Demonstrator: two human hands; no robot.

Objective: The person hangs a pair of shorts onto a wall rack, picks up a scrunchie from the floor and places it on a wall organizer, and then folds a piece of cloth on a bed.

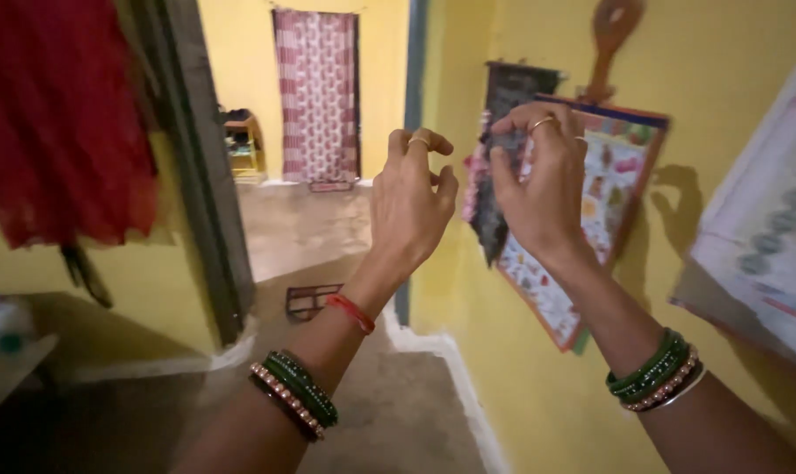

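Fingers of the right hand (545,180) pinch the dark hanging cloth strip (503,158) on the yellow plastered wall (723,70); beside that strip, the left hand (409,197) hovers, fingertips curled together, holding nothing visible.

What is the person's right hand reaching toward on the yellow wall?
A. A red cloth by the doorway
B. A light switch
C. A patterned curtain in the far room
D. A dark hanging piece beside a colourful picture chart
D: the right hand is raised, fingers bent, at the dark hanging piece that overlaps the colourful picture chart on the yellow wall; whether it touches cannot be told.
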